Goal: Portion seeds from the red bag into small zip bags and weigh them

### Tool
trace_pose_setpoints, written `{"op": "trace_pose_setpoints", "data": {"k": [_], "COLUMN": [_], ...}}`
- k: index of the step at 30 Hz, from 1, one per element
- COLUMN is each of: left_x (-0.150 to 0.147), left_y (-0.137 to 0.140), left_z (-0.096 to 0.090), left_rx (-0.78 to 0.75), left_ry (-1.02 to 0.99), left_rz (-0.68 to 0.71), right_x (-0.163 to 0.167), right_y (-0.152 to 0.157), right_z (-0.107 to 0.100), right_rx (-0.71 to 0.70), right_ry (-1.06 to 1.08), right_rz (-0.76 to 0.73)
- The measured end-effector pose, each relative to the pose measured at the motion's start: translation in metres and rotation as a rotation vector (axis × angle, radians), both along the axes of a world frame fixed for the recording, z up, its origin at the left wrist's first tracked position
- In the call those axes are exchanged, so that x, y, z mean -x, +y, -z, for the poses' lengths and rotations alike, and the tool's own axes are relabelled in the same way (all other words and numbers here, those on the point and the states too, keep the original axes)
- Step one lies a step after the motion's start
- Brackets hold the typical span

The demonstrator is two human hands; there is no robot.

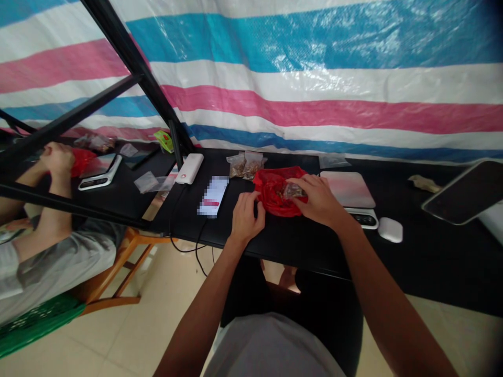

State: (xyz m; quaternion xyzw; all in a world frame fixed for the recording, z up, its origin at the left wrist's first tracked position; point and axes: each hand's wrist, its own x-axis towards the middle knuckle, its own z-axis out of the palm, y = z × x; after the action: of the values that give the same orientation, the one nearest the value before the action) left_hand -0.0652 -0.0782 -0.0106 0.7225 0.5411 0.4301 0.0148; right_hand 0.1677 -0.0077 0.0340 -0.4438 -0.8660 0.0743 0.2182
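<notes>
A red plastic bag (275, 207) lies opened out on the black table in front of me, with small brownish bits inside. My left hand (247, 215) has its curled fingers at the bag's left edge, gripping the rim. Over the bag's right side, my right hand (319, 200) pinches a small clear zip bag (294, 190) that seems to hold some of the bits. Just behind stand two filled small zip bags (245, 165). Right of my right hand is a digital scale (348, 189) with a flat metal plate.
A phone (213, 197) and a white power bank (190, 168) with a cable lie to the left. At right are a white earbud case (390, 230) and a tilted dark screen (466, 191). Beyond a black metal frame (135, 63), another person's hands (58, 157) work beside a second scale.
</notes>
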Motion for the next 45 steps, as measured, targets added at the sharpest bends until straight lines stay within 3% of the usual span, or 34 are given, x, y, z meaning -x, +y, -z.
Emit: {"op": "trace_pose_setpoints", "data": {"k": [11,19,24,31,34,38,45], "left_x": [0.000,0.000,0.000,0.000,0.000,0.000,-0.001], "left_y": [0.002,0.001,0.003,0.003,0.002,0.002,0.003], "left_z": [0.001,0.002,0.004,0.004,0.003,0.003,0.003], "left_rx": [-0.019,-0.009,-0.032,-0.032,-0.030,-0.042,-0.062], "left_ry": [0.008,0.010,0.026,0.045,0.060,0.068,0.068], "left_rz": [0.029,0.032,0.028,0.032,0.026,0.017,-0.008], "right_x": [-0.006,-0.042,-0.091,-0.115,-0.117,-0.131,-0.152], "right_y": [0.000,-0.001,0.009,0.018,0.013,0.004,0.000], "right_z": [0.010,0.006,0.004,0.006,0.007,0.006,0.011], "right_rx": [0.048,0.090,-0.045,-0.004,-0.056,-0.237,-0.358], "right_ry": [0.244,0.722,0.567,0.143,0.238,0.411,0.474], "right_rz": [0.044,0.190,0.247,0.304,0.326,0.471,0.569]}}
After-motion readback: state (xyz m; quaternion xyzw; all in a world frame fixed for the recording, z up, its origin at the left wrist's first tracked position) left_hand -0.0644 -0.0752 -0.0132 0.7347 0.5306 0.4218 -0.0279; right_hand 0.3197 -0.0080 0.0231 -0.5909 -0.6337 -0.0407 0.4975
